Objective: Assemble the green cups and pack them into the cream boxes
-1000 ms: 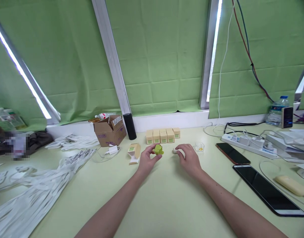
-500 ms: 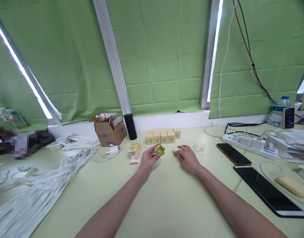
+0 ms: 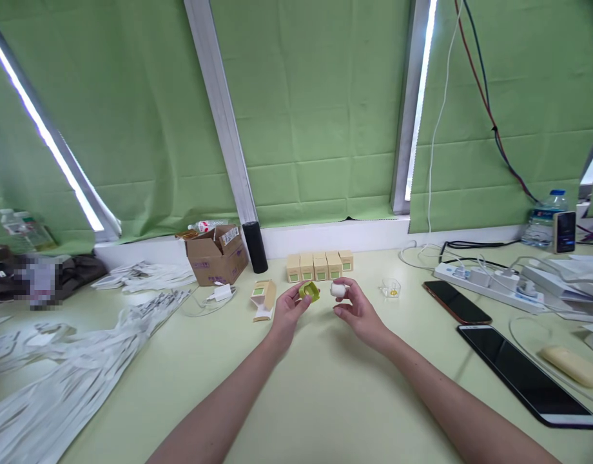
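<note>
My left hand [image 3: 285, 314] grips a small green case cover [image 3: 309, 292] with a hollow inside, its opening tilted up. Between the fingertips of my right hand [image 3: 361, 312] is a small white rounded case [image 3: 338, 290], raised off the table and a short gap to the right of the green cover. Left of my left hand lies an opened cardboard box [image 3: 263, 296] with a green label. A clear plastic piece [image 3: 390, 288] with a yellow spot rests to the right of my right hand.
Behind my hands stands a row of several small tan boxes [image 3: 314, 266]. A larger carton [image 3: 216, 256] and a black cylinder [image 3: 254, 247] are at the back left. White straps [image 3: 84, 367] cover the left side. Phones [image 3: 523, 374] and a power strip [image 3: 490, 283] lie right.
My right hand has lifted the white case off the table and brought it slightly left, towards the green cover. The left hand has barely moved, tilting the cover a little.
</note>
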Demonstrator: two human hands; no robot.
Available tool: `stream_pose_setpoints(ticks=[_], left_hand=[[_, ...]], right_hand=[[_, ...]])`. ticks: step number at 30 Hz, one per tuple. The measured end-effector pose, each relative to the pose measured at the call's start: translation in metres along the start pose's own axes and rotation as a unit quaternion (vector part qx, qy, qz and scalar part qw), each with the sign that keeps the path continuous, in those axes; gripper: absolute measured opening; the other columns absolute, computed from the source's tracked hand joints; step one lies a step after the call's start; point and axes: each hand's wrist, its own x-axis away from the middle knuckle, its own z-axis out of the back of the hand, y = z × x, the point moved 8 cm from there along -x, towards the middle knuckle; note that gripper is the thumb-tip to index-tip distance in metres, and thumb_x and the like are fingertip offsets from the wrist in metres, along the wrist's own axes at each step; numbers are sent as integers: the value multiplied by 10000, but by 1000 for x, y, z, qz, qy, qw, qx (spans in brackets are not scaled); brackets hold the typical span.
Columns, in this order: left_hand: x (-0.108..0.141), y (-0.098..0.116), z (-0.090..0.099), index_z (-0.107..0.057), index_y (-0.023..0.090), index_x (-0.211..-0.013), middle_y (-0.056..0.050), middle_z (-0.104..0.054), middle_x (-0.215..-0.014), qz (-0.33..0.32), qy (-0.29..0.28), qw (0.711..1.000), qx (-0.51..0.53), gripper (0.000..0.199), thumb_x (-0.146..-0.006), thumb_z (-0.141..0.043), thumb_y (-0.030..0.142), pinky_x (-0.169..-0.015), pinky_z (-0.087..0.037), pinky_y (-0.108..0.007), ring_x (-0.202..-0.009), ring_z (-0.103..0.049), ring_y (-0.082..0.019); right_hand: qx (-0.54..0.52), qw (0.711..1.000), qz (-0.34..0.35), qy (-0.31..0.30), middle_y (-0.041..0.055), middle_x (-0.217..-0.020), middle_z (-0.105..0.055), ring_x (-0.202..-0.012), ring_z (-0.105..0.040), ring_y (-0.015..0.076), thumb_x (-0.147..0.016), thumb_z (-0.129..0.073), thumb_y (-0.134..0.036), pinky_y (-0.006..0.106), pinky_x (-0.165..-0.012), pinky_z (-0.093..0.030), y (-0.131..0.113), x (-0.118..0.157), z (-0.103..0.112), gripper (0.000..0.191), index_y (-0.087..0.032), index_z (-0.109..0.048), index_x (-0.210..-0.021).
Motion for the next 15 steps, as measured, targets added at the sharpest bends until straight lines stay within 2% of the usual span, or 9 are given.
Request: stream_pose_setpoints(ticks=[3, 10, 12, 15], left_hand=[[1, 3, 0, -718, 148, -1241, -168, -805, -1115, -5, 1, 1000, -2, 623, -765, -865, 522, -985, -524, -438, -1114, -733, -332], [1, 0, 0, -708, 146, -1257, -153, -804, -1091, -8, -6, 1000, -8, 614, -789, -849, 519, -975, -526, -416, -1072, -736, -304], [1, 0, 0, -711, 143, -1253, -152, -799, -1088, -10, -7, 1000, -14, 620, -788, -849, 528, -973, -527, -410, -1073, -729, -300], [2, 2, -1, -716, 152, -1256, -137, -787, -1090, -11, -10, 999, -29, 627, -785, -847, 545, -957, -532, -392, -1059, -718, -285]], right_hand=[[-80, 996, -24, 11, 11, -973, -635, -826, -602, 173, -857, -744, -430, 380, -837, -599, -4, 3, -5, 507, -318, -532, -1304], [-141, 985, -82, 63, 30, -787, -707, -661, -583, 164, -741, -850, -614, 367, -689, -585, -6, 3, 5, 530, -201, -706, -1041], [-146, 983, -78, 75, 39, -780, -703, -670, -594, 167, -751, -827, -657, 371, -676, -605, -8, 3, 6, 519, -190, -721, -952], [-161, 981, -87, 64, 62, -847, -728, -823, -684, 221, -754, -820, -672, 412, -725, -657, -9, 4, 2, 510, -194, -718, -901]])
